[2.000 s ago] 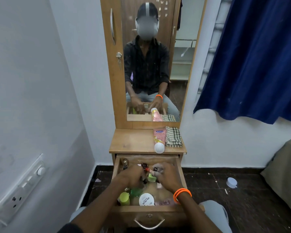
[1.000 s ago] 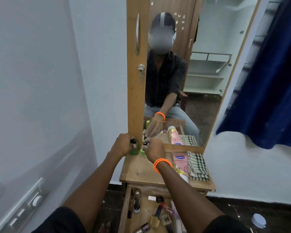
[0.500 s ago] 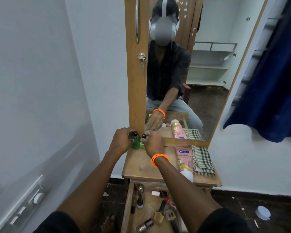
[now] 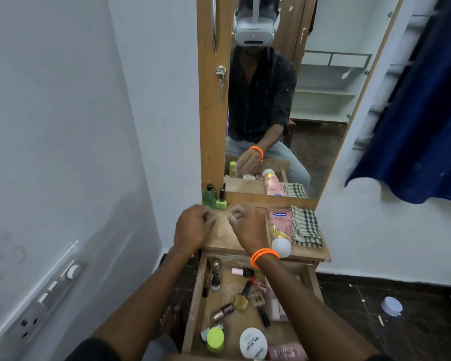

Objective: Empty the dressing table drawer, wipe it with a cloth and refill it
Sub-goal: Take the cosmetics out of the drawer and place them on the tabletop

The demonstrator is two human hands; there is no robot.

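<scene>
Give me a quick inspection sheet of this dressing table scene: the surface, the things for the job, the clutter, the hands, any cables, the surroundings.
Surface: wooden table top, bare in the middle.
Job's things: open drawer holding many small bottles, a white round tub and a lime-capped bottle; green bottle and lime nail polish upright at the top's back left; pink lotion tube lying beside the checked cloth.
Clutter: white lid on the floor.
Hands: left hand and right hand over the top, fingers loosely curled, holding nothing.
Cables: nothing seen.
Surroundings: mirror, blue curtain, wall switch panel.
</scene>
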